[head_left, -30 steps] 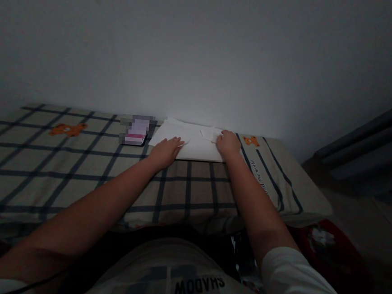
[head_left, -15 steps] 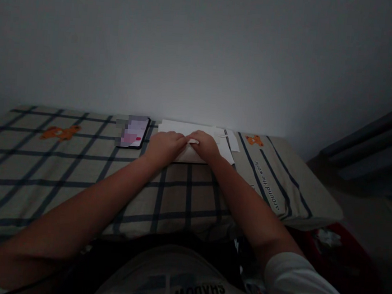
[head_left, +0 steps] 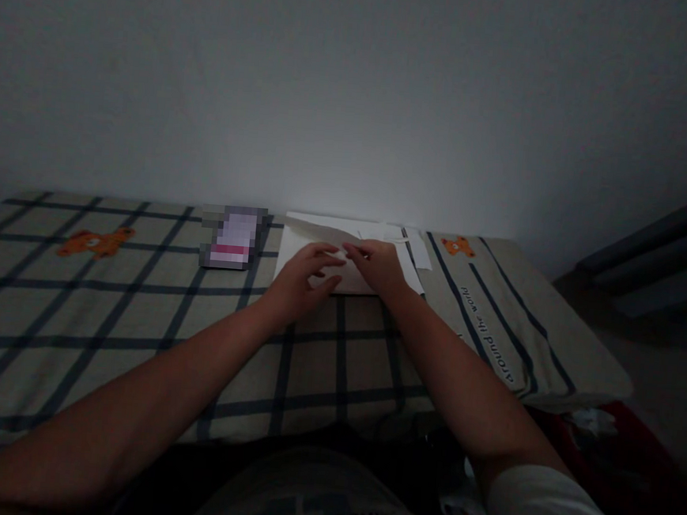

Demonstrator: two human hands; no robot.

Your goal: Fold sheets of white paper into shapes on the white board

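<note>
White sheets of paper (head_left: 294,246) lie on the cloth-covered table near the wall. One long strip of paper (head_left: 322,230) is lifted at a slant above them, and its right end is between the fingers of my right hand (head_left: 381,267). My left hand (head_left: 306,274) hovers over the near part of the sheets, its fingers apart and holding nothing. Beyond my right hand, smaller white paper pieces (head_left: 420,252) lie at the right edge of the stack.
A phone (head_left: 235,237), blurred out in part, lies left of the paper. The checked tablecloth (head_left: 137,305) has orange bear prints. A pale wall (head_left: 356,92) rises behind the table. Below its right end stands a red container (head_left: 630,463) with crumpled white stuff inside.
My hands were together, with a small bit of paper showing at the fingers. Now they are apart, the left opened, and a paper strip stands lifted from the right fingers. The view has shifted slightly.
</note>
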